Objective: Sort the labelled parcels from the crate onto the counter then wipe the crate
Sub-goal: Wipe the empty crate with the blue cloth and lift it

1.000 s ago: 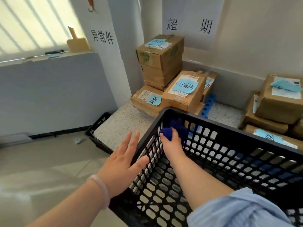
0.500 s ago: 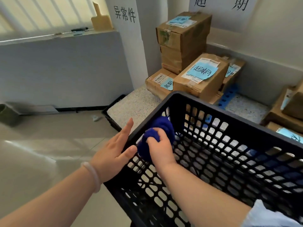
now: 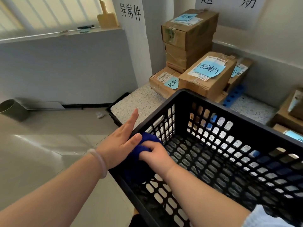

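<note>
A black perforated plastic crate (image 3: 213,112) fills the lower right, with no parcels visible in it. My right hand (image 3: 155,157) reaches inside and grips a dark blue cloth (image 3: 144,145) against the crate's left inner wall. My left hand (image 3: 121,143) lies flat with straight fingers against the outside of that same wall, thumb on the rim. Cardboard parcels with blue handwritten labels are stacked on the speckled counter (image 3: 144,99): a tall stack (image 3: 188,38), a big tilted box (image 3: 208,74) and a low one (image 3: 164,81).
More parcels (image 3: 288,112) sit at the right edge. A blue perforated piece (image 3: 234,95) lies behind the crate. Another black crate's rim (image 3: 113,110) shows beside the counter. A dark bin (image 3: 11,110) lies on the floor at left. Paper signs hang on the wall.
My right hand has dragged the blue cloth from the crate's far corner toward me along the left wall. My left hand stayed flat on the outside, and the view shifted.
</note>
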`<state>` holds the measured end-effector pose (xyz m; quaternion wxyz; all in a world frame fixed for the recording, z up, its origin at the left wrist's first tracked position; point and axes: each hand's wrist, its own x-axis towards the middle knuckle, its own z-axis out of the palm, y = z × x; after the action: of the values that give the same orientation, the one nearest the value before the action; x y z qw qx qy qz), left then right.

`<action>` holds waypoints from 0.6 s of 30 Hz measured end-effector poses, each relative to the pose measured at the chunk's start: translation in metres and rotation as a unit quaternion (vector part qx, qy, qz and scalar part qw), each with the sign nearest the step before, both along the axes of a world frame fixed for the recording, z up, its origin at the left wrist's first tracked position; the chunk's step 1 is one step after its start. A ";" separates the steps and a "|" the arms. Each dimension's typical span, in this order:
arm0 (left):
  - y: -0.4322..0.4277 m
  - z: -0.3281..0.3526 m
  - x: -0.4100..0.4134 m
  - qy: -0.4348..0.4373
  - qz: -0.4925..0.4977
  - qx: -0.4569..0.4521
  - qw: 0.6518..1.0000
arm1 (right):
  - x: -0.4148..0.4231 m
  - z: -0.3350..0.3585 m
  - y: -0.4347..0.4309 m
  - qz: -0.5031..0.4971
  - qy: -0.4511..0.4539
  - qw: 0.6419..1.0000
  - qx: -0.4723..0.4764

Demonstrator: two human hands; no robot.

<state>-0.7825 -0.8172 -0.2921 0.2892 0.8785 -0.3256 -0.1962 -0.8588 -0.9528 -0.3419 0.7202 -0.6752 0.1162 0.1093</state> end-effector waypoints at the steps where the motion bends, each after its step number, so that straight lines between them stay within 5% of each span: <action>1: 0.000 0.000 0.000 -0.002 -0.002 0.005 1.000 | 0.004 -0.007 -0.007 -0.041 -0.002 0.999 0.000; 11: -0.002 0.000 0.002 -0.024 -0.008 0.049 0.998 | 0.062 -0.032 -0.081 -0.409 0.056 0.910 0.026; 18: -0.003 0.001 0.000 -0.021 -0.005 0.050 0.999 | 0.053 -0.045 -0.061 -0.378 0.079 0.921 0.039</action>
<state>-0.7827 -0.8205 -0.2907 0.2369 0.8943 -0.3255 -0.1953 -0.8060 -1.0141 -0.3874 0.7223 -0.5414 0.4149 -0.1142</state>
